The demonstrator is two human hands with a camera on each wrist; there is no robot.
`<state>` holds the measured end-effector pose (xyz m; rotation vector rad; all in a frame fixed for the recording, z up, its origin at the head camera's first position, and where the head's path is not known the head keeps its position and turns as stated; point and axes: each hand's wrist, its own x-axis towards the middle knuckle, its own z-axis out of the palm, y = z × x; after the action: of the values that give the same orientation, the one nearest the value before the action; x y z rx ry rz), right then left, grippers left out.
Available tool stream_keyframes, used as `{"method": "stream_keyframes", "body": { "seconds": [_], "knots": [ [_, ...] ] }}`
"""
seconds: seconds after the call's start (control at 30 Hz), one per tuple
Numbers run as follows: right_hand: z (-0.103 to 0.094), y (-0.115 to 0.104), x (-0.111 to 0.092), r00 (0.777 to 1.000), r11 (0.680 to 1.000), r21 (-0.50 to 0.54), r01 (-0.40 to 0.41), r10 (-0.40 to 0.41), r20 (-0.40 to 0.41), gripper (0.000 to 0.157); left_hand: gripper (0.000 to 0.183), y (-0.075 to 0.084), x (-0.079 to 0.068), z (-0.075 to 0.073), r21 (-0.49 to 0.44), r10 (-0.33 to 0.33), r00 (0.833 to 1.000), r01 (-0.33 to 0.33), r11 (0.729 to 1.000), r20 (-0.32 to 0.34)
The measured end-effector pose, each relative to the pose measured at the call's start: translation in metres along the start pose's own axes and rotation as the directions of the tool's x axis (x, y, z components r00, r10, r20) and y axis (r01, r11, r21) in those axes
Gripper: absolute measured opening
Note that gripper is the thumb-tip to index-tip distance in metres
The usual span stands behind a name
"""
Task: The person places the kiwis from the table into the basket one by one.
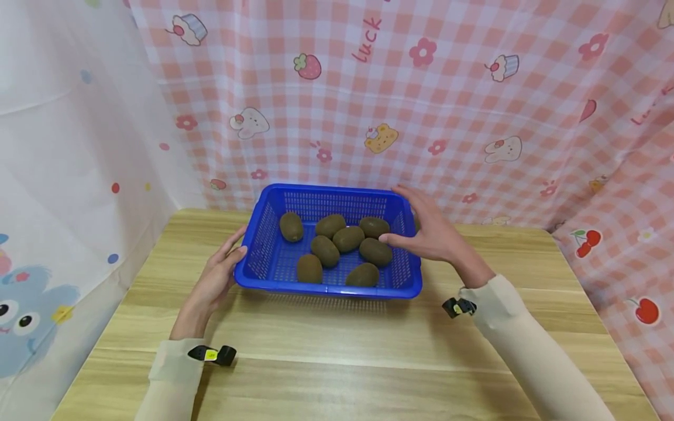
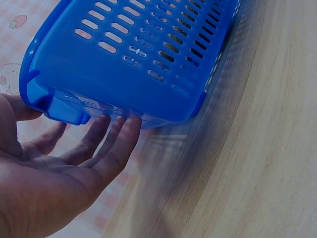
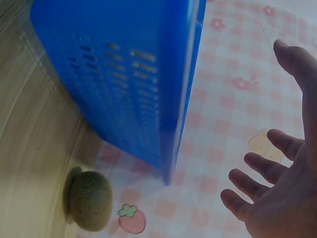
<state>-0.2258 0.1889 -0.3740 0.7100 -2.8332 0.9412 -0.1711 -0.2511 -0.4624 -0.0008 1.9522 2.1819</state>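
Observation:
A blue plastic basket [image 1: 326, 290] with slotted walls stands at the back of the table, holding several brown kiwis [image 1: 348, 239]. At its left end is my left hand [image 1: 213, 280]; in the left wrist view the gently bent fingers [image 2: 121, 144] reach the outer wall below the rim. Over the right end hovers my right hand [image 1: 434, 234], its thumb above the kiwis inside. The right wrist view has this hand [image 3: 277, 198] with fingers spread and a gap between it and the basket [image 3: 114, 74]. Another kiwi [image 3: 90, 201] lies on the table outside the basket, hidden in the head view.
The light wooden table [image 1: 337, 362] reaches back to a pink checked cloth [image 1: 337, 105] hanging behind the basket. A white patterned cloth [image 1: 95, 146] hangs along the left side. Each sleeve cuff carries a small black camera [image 1: 226, 355].

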Motion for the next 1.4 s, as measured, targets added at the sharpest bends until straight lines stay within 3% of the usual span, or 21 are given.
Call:
{"method": "stream_keyframes", "body": {
  "seconds": [0.47, 0.9, 1.27, 1.4],
  "knots": [
    [0.001, 0.044, -0.003, 0.984, 0.985, 0.039, -0.166, 0.169, -0.058, 0.101, 0.062, -0.002, 0.0, 0.001, 0.007, -0.002, 1.0, 0.002, 1.0, -0.004],
    [0.001, 0.085, -0.008, 0.93, 0.923, 0.144, -0.358, 0.365, -0.032, 0.102, 0.062, 0.0, 0.001, 0.0, 0.014, -0.01, 1.0, 0.01, 1.0, -0.004],
    [0.015, 0.113, -0.011, 0.877, 0.853, 0.215, -0.475, 0.48, 0.033, 0.107, 0.062, 0.0, 0.001, 0.0, 0.01, -0.002, 1.0, 0.002, 1.0, -0.003],
    [0.025, 0.122, -0.012, 0.878, 0.858, 0.204, -0.471, 0.477, 0.02, 0.103, 0.062, 0.0, 0.0, 0.0, 0.011, -0.001, 1.0, 0.001, 1.0, -0.002]
  ]
}}
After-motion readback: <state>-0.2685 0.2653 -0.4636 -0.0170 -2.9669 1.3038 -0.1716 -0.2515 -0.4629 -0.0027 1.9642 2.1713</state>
